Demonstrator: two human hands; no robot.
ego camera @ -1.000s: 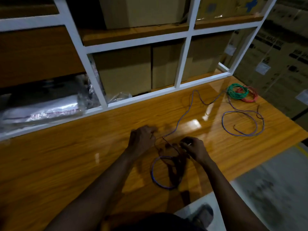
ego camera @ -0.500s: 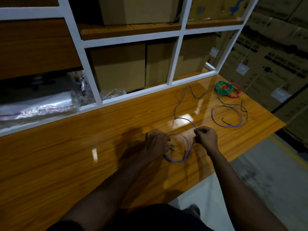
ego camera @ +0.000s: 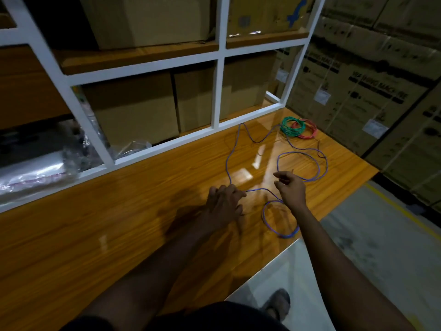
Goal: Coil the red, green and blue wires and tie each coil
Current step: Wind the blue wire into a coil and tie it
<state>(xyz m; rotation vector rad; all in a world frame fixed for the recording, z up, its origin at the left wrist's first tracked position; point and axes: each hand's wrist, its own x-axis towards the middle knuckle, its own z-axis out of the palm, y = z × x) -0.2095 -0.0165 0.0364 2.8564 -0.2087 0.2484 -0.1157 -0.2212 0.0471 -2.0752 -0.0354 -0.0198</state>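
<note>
A long blue wire (ego camera: 228, 161) snakes loosely over the wooden table (ego camera: 119, 223). One small loop of it (ego camera: 274, 229) lies near the front edge, and a wider loop (ego camera: 317, 163) lies further right. My left hand (ego camera: 223, 206) rests on the table and pinches the blue wire at its fingertips. My right hand (ego camera: 291, 187) hovers just right of it with fingers loosely spread, holding nothing. A green coil (ego camera: 291, 126) and a red coil (ego camera: 307, 131) lie together at the far right of the table.
A white shelf frame (ego camera: 218, 91) with cardboard boxes (ego camera: 133, 108) stands behind the table. Plastic-wrapped goods (ego camera: 35, 173) lie at the left. Stacked cartons (ego camera: 372, 87) fill the right side. The table's front edge drops to a grey floor (ego camera: 370, 235), where my foot (ego camera: 276, 304) shows.
My right hand has let go of the blue wire and opened. The small loop now lies flat on the table. My left hand keeps its hold on the wire.
</note>
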